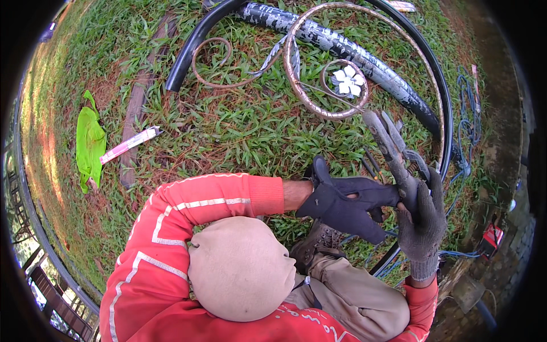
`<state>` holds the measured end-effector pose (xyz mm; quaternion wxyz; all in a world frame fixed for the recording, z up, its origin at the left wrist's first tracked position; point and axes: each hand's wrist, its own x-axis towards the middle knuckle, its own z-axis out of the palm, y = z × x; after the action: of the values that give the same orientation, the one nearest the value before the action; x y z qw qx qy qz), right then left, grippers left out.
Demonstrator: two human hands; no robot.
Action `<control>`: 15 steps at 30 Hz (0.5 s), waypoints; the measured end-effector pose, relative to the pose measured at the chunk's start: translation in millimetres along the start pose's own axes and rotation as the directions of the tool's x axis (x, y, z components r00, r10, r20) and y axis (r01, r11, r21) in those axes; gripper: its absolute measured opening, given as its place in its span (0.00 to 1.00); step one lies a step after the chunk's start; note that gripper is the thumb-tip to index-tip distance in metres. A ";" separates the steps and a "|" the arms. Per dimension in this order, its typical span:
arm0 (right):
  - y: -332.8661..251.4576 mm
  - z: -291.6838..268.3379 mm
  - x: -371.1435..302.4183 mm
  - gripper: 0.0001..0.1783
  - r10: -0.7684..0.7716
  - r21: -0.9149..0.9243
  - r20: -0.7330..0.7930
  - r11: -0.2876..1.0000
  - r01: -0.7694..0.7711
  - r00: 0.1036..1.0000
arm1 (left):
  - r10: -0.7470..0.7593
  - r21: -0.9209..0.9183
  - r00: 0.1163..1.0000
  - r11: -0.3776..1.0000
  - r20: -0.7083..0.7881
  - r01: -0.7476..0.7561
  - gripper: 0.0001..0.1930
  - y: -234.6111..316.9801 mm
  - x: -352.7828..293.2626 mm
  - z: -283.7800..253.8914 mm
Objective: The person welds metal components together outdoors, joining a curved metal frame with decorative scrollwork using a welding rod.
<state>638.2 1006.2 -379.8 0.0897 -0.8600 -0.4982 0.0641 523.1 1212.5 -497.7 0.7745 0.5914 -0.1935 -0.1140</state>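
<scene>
Short green grass (245, 137), mixed with reddish-brown dry needles, spreads under everything, bending away at the fisheye rim. On it lies a curved, smooth black pipe (447, 108), and inside its arc a straighter pipe (364, 60) whose dark skin is scuffed with silvery patches. Rusty, mottled metal scrollwork (329, 115) loops in thin coils, and a pale five-petalled flower (347, 81) sits within one small ring. Off to the left, a crumpled lime-green cloth (91, 142) rests near a pink-and-white tube (131, 145) and a weathered wooden strip (139, 97).

Worn grey metal makes up the two-armed tool (388, 147), held upright-slanting just below the scrollwork. Its lower end lies in the right hand (423, 222), closed around it in a grey knit glove. The left hand (353, 199), in a smooth black glove, reaches across to the tool's near side; whether its fingers grip, I cannot tell.
</scene>
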 end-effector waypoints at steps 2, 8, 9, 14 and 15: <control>-4.4 -1.8 2.2 0.29 0.017 -0.010 0.023 1.000 -0.016 1.000 | 0.026 -0.028 1.000 0.999 -0.008 -0.026 0.42 -6.6 1.2 4.1; 6.1 2.6 -7.8 0.28 0.009 0.128 -0.065 0.992 0.000 0.998 | -0.043 -0.011 0.999 0.999 0.008 0.043 0.41 1.5 3.9 3.7; 8.4 2.5 -8.5 0.27 -0.012 0.125 -0.077 0.992 0.022 0.997 | -0.041 -0.012 0.999 0.999 0.012 0.041 0.41 3.2 4.8 2.5; -1.7 -1.0 -2.2 0.27 0.017 0.042 -0.005 0.999 -0.016 1.000 | 0.102 0.016 0.992 0.995 -0.073 -0.102 0.43 -11.8 0.3 7.9; 4.7 2.7 -7.3 0.27 0.003 0.066 -0.035 0.998 -0.001 0.999 | 0.084 -0.063 0.994 0.994 -0.067 -0.089 0.43 -11.1 -0.2 7.5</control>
<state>638.1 997.9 -383.3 0.1267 -0.8580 -0.4934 0.0653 520.3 1203.0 -506.7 0.8035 0.5602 -0.1900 -0.0674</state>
